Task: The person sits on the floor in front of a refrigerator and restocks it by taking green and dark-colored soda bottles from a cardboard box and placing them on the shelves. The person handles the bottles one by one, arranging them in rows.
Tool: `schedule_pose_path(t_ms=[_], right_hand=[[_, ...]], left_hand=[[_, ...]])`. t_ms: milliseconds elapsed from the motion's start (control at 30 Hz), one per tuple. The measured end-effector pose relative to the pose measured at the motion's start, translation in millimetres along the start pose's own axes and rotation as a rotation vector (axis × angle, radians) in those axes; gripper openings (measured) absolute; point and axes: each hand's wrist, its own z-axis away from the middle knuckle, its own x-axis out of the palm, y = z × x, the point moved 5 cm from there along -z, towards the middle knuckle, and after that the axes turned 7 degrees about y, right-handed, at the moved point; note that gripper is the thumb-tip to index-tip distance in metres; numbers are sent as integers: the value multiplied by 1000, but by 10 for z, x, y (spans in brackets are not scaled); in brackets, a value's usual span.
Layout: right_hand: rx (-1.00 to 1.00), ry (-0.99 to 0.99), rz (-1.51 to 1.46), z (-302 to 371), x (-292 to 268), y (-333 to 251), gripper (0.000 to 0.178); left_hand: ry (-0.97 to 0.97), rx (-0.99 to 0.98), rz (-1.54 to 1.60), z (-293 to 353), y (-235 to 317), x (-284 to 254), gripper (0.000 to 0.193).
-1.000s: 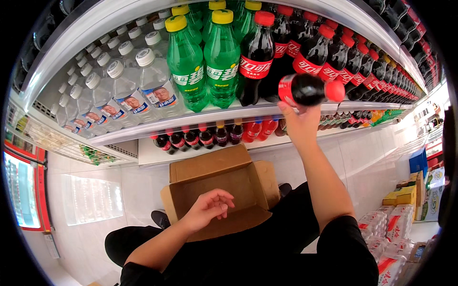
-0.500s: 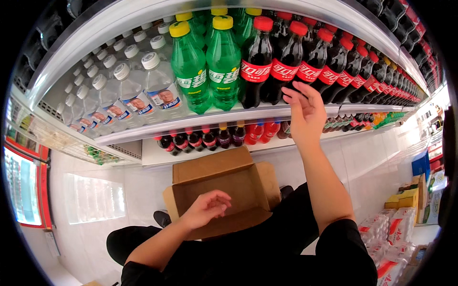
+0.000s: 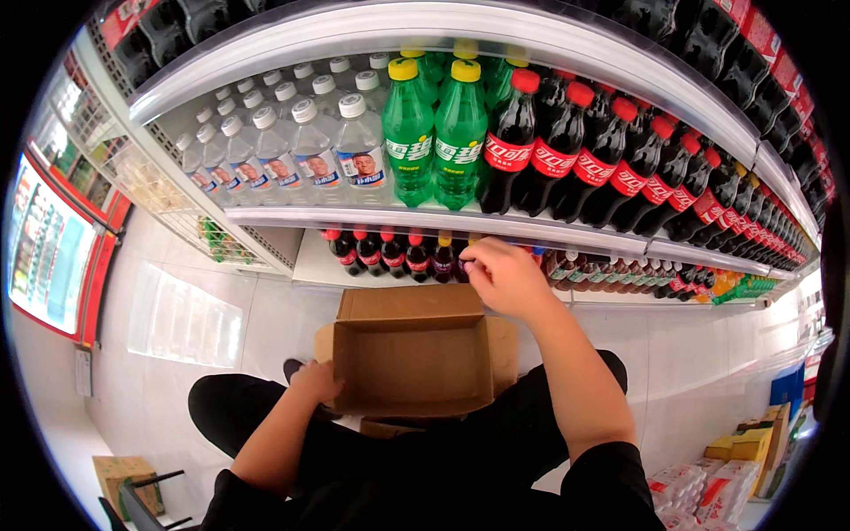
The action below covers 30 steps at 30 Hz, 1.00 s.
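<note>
An open cardboard box (image 3: 412, 410) stands between my knees on the floor, its inside bare. My left hand (image 3: 314, 385) is at the box's left edge, its fingers blurred and partly hidden, so its grip is unclear. Past the box's far right corner, my right hand (image 3: 500, 279) is in front of the lower shelf's bottles with its fingers curled in; whatever they hold, if anything, is hidden. Beside those fingertips is a dark purple drink bottle (image 3: 443, 261). On the shelf above stand green soda bottles (image 3: 409, 146) with yellow caps and cola bottles (image 3: 509, 155) with red caps.
Clear water bottles (image 3: 361, 155) fill the shelf's left end. A red-framed drinks cooler (image 3: 97, 288) is at far left. Wrapped packs of bottles (image 3: 682, 487) and a yellow carton (image 3: 739, 447) lie at lower right. A shelf lip (image 3: 354, 217) runs above the lower row.
My right hand has come down from the cola bottles toward the lower shelf, its fingers curling in. My left hand has moved from over the box to its left edge. The view has shifted.
</note>
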Motion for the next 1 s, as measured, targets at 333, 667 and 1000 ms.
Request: schedule_pose_path(t_ms=[333,667,1000], right_hand=[[398,-953,366,838,972,956,52],[667,-969,499,1670,1587,1441,75],[986,-427,540,2160,1916,1359,75]], left_hand=[[12,22,134,329,167,883,55],[120,101,107,464,-119,1059,69],[-178,175,36,-14,-157,987,92]])
